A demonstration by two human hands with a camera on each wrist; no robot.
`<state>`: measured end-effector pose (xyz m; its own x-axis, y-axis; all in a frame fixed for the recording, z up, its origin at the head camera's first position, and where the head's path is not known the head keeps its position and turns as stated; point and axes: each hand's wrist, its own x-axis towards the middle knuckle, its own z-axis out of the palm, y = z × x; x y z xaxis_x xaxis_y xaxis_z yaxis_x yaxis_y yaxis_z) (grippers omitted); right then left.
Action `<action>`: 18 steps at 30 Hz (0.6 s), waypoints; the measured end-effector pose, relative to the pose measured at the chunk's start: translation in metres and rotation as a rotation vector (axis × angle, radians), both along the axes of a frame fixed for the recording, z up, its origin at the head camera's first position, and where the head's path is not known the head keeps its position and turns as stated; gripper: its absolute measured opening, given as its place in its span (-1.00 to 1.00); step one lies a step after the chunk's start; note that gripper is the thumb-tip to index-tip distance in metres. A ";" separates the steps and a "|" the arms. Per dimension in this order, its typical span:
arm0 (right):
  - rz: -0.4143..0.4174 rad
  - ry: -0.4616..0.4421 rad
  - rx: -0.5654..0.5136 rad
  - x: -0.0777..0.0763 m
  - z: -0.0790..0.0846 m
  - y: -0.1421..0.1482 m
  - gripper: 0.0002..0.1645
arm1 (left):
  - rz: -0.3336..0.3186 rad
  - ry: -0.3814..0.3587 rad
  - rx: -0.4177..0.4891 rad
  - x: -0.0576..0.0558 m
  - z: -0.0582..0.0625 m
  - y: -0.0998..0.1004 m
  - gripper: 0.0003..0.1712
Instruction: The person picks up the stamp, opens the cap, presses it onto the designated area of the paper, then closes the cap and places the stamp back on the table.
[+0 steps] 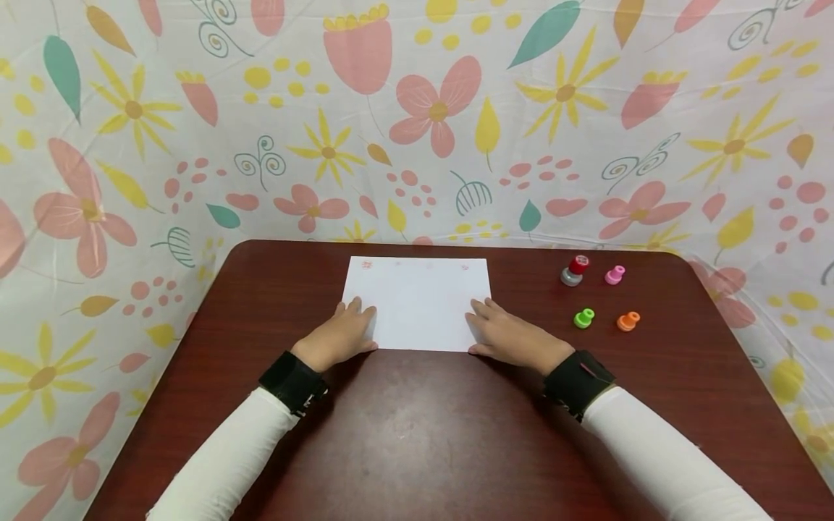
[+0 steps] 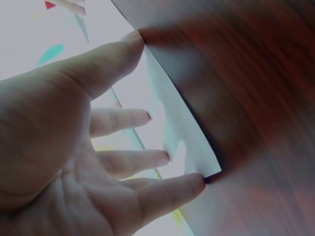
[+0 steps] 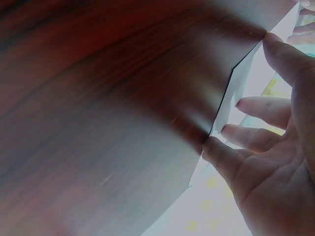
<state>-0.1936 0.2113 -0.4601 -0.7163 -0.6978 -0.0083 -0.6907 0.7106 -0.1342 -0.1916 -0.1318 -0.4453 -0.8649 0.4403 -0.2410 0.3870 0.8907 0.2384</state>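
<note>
A white sheet of paper lies on the dark brown table, with small faint reddish marks along its far edge. At its left side rests my left hand, fingers spread, fingertips on the paper's edge area. My right hand touches the right side in the same way, thumb at the near corner. In the left wrist view, the thumb meets the paper's edge and the other fingers reach along it. The right wrist view has the right hand's fingertips along the paper's edge.
Right of the paper stand small stamps: a red and grey one, a pink one, a green one and an orange one. A flower-patterned cloth hangs behind the table.
</note>
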 end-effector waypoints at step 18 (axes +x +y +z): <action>-0.059 -0.085 -0.006 0.009 0.004 0.030 -0.24 | -0.057 -0.007 0.031 0.003 0.001 0.028 -0.26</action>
